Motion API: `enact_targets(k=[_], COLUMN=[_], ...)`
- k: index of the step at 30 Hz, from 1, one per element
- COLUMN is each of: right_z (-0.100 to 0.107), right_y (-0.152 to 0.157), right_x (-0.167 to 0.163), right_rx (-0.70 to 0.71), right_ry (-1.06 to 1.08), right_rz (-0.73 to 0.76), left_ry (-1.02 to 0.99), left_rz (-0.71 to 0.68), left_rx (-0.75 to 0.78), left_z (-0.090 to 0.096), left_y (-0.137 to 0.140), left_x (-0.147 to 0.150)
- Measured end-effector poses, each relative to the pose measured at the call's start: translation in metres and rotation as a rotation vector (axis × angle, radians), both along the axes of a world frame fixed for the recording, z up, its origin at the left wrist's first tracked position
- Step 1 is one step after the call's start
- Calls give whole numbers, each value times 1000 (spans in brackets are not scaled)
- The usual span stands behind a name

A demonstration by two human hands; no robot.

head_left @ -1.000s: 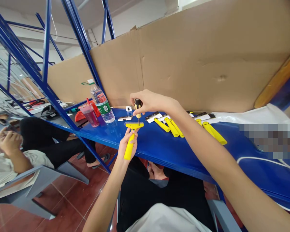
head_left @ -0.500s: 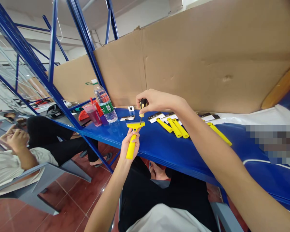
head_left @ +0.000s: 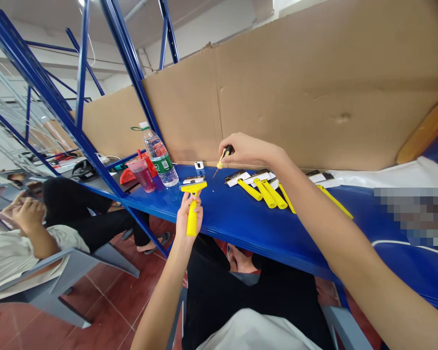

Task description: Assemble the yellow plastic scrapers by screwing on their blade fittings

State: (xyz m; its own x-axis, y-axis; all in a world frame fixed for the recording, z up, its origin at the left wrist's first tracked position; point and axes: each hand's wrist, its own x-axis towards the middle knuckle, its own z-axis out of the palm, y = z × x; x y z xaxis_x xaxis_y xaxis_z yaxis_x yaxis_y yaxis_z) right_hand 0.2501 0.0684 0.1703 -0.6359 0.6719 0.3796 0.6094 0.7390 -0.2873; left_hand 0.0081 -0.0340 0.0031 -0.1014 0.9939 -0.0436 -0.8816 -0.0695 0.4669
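Observation:
My left hand (head_left: 188, 214) is closed round the handle of a yellow scraper (head_left: 191, 221), its wide head tilted up over the front of the blue table (head_left: 233, 218). In my right hand (head_left: 237, 147) is a screwdriver (head_left: 222, 160) with a yellow and black handle, its tip pointing down and to the left, apart from the scraper. Several yellow handles (head_left: 266, 194) lie on the table below my right forearm, beside black and white packets (head_left: 237, 178). Behind the scraper head, another small packet (head_left: 194, 180) is partly hidden.
A water bottle (head_left: 160, 158) and a pink cup with a straw (head_left: 142, 175) stand at the left. A cardboard sheet (head_left: 295, 97) rises behind the table, and blue rack posts (head_left: 127, 58) stand at left. Another person (head_left: 32, 218) sits on a grey chair at far left.
The screwdriver has come away from the scraper head, tilting and shifting right with my right hand. My left hand has moved slightly left with the scraper.

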Motion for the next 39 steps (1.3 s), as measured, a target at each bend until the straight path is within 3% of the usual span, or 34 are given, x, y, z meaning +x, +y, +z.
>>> enact_targets(k=[8, 17, 26, 31, 39], right_z=[-19, -34, -35, -26, 14], right_y=[18, 36, 37, 31, -5], right_x=[-9, -15, -14, -5, 13], right_rx=[-203, -209, -192, -164, -39], right_ry=[-204, -275, -247, -181, -94], right_rz=[13, 66, 50, 27, 15], left_ry=[23, 32, 33, 40, 24], left_rz=[-35, -40, -58, -43, -100], left_rx=[45, 51, 60, 47, -23], left_z=[-8, -11, -11, -8, -7], left_y=[4, 6, 6, 5, 3], left_x=[-3, -3, -4, -3, 4])
